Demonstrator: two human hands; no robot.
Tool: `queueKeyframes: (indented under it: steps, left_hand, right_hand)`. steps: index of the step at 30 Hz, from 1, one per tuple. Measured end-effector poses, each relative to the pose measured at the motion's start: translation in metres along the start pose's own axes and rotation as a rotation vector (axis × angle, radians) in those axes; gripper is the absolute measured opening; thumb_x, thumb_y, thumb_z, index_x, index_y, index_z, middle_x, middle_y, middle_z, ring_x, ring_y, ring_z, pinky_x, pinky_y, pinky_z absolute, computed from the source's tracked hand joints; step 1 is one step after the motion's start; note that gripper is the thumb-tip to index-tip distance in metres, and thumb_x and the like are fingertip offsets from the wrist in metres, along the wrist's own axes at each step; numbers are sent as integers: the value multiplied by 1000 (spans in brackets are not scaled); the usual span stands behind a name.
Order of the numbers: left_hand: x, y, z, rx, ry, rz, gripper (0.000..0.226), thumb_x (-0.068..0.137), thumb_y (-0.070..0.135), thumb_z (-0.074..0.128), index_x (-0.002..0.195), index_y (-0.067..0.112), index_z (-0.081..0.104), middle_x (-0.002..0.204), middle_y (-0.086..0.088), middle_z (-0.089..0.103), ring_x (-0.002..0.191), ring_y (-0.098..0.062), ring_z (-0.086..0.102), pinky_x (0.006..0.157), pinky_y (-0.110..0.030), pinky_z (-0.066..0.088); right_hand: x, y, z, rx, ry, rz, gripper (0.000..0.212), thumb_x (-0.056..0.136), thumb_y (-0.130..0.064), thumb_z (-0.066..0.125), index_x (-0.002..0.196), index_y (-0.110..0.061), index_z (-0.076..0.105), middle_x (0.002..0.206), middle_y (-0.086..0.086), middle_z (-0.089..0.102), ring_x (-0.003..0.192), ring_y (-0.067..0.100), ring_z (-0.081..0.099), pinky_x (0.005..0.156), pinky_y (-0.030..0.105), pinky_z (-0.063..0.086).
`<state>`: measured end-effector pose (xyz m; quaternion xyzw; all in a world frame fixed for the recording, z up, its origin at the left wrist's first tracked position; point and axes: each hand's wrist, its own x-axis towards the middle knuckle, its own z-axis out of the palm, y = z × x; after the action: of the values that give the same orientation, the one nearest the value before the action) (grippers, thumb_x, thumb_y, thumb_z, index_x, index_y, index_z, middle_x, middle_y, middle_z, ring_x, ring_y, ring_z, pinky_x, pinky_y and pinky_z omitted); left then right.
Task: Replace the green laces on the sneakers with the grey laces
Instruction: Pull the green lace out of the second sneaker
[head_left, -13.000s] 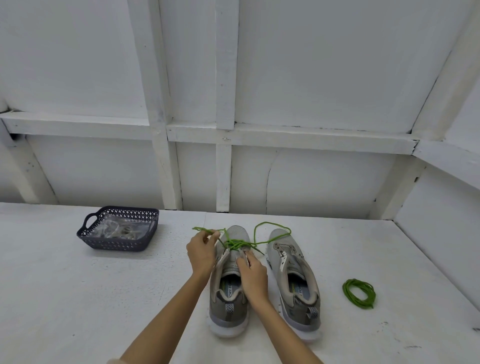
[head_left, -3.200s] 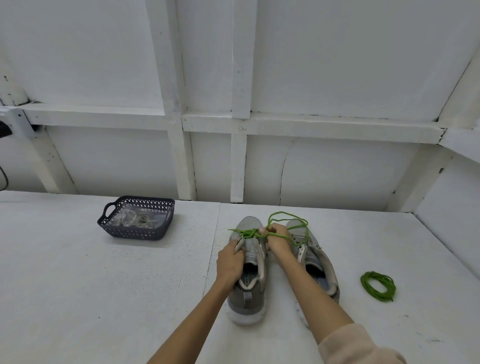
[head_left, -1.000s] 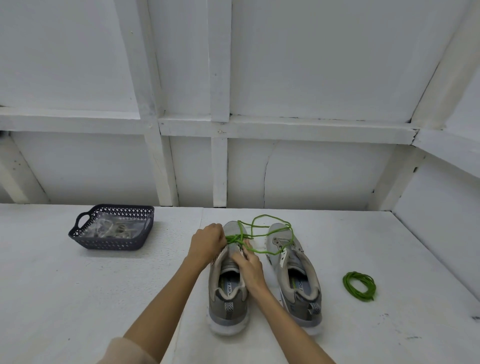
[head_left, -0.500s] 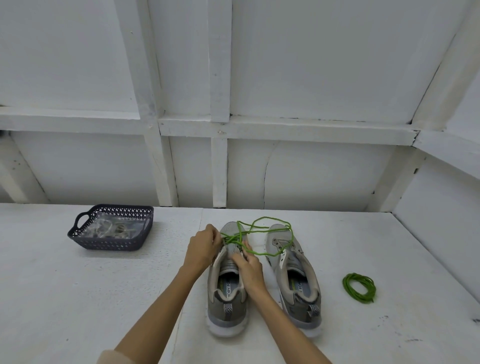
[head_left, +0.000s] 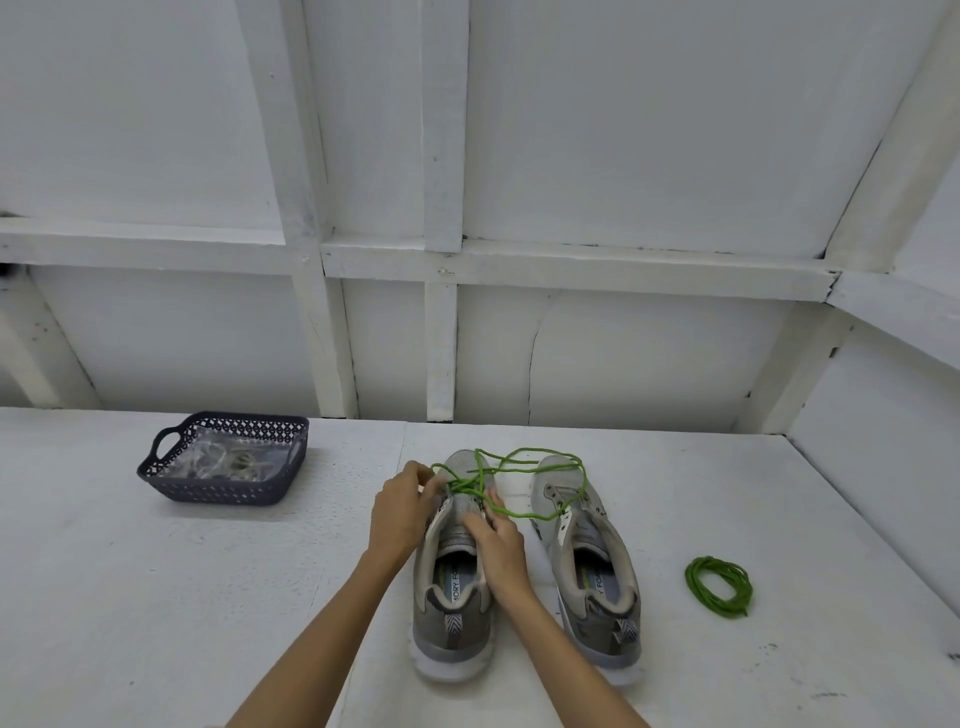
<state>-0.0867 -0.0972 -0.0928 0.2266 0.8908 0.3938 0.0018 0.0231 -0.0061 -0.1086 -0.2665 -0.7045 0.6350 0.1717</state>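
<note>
Looser than half a second ago, the green lace (head_left: 525, 461) sprawls over both toes; fingers of the left hand (head_left: 401, 514) and right hand (head_left: 500, 543) pinch it, apparently to draw it out of the sneaker (head_left: 451, 616)

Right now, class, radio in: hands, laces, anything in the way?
Left hand pinches green lace; right hand holds laced sneaker by eyelet edge. Lace partly out. Loose loops drape over other sneaker.

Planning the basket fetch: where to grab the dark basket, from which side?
I'd grip the basket by the loop handle on its left end, coming from the left and above. It juts clear of the wall, leaving an open gap for fingers; the walls slant.
</note>
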Motion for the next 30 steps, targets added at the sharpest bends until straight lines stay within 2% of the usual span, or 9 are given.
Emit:
queueKeyframes:
  steps: [3, 5, 7, 10, 12, 18, 22, 27, 30]
  left_hand:
    - [2, -4, 2, 17, -14, 20, 18, 95, 35, 58, 90, 18, 63, 84, 3, 68, 76, -17, 65, 65, -30, 46]
    - [4, -3, 2, -104, 51, -49, 13, 96, 25, 55, 90, 16, 61, 84, -1, 69, 77, -20, 66, 69, -34, 51]
    - [4, -2, 3, -245, 129, -116, 13, 96, 25, 56, 89, 15, 60, 82, -2, 69, 77, -21, 67, 71, -38, 53]
    - [-2, -2, 7, -244, 57, -122, 18, 89, 32, 66, 89, 15, 65, 82, 5, 66, 80, -13, 62, 67, -23, 42]
    - [-2, -8, 9, -214, 18, -83, 16, 86, 30, 70, 83, 15, 70, 80, 5, 68, 79, -12, 63, 66, -23, 40]
    - [-6, -3, 10, -367, 197, -185, 13, 91, 24, 64, 87, 14, 70, 81, 1, 69, 81, -18, 63, 71, -29, 46]
    - [-6, 0, 15, -294, 88, -125, 13, 86, 30, 70, 82, 18, 71, 71, 8, 64, 66, -10, 56, 59, -25, 38]
    - [-3, 5, 9, -430, 315, -214, 12, 89, 24, 66, 78, 19, 66, 72, 0, 66, 66, -17, 55, 66, -33, 43]
    - [-6, 4, 10, -334, 165, -162, 14, 86, 30, 71, 87, 16, 72, 80, 4, 66, 75, -12, 56, 68, -29, 42]
  right_hand:
    - [0, 1, 0, 2, -5, 4, 72, 83, -34, 56, 148, -11, 36, 156, -5, 29, 144, 9, 24, 118, 28, 22]
    - [0, 2, 0, 4, -7, 4, 64, 90, -26, 57, 148, -11, 36, 156, -6, 29, 144, 9, 25, 117, 28, 23]
    - [-1, 2, 0, -6, 6, 1, 67, 86, -31, 57, 148, -12, 38, 155, -7, 30, 143, 7, 25, 116, 26, 24]
    - [-1, 0, 2, 3, 15, 19, 72, 79, -38, 56, 145, -12, 43, 153, -11, 32, 141, 6, 28, 116, 28, 27]
    - [-1, 0, 3, 6, 26, 26, 76, 74, -42, 55, 143, -12, 46, 151, -13, 33, 140, 5, 30, 117, 32, 28]
    - [-2, -1, 2, 9, 16, 19, 64, 87, -31, 59, 146, -13, 41, 150, -13, 33, 141, 5, 28, 118, 34, 27]
    - [-2, 1, 3, 11, 33, 28, 67, 80, -38, 57, 142, -12, 48, 150, -14, 34, 140, 6, 31, 116, 37, 30]
    - [0, 2, 3, 7, 35, 15, 79, 74, -43, 54, 146, -12, 41, 149, -17, 30, 142, 5, 27, 118, 37, 28]
    - [1, 3, 3, 23, 32, 22, 76, 76, -43, 55, 144, -13, 44, 148, -19, 31, 141, 5, 29, 117, 38, 30]
